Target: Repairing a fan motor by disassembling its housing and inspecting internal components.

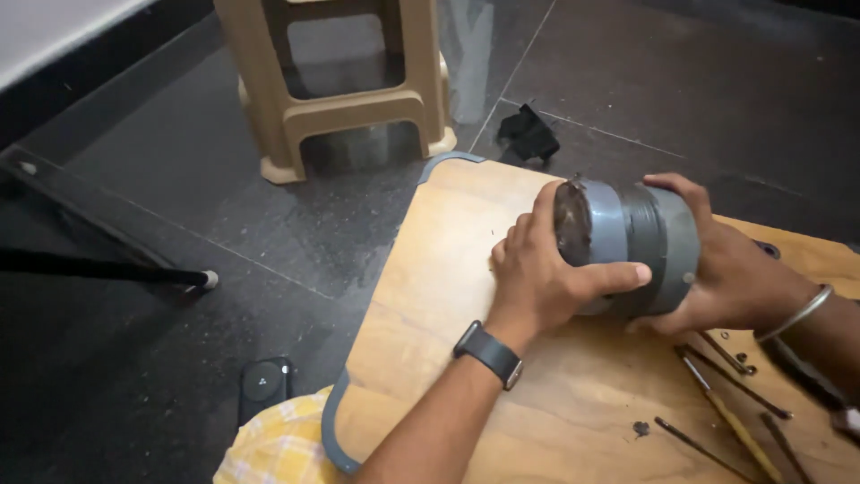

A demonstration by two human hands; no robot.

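Fingers of left hand (537, 269) and right hand (717, 269) clamped on one grey cylindrical housing (632, 246), held on its side just above the wooden tabletop (448, 269). Near the right wrist: about five thin rod-like tools (730, 421) and one small screw (641, 428) lying loose. Beyond on the dark floor: one beige plastic stool (345, 99), one black scrap (528, 133), one black phone (265, 385).

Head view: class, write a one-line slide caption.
Both hands, left and right, grip a grey cylindrical part over a wooden table.
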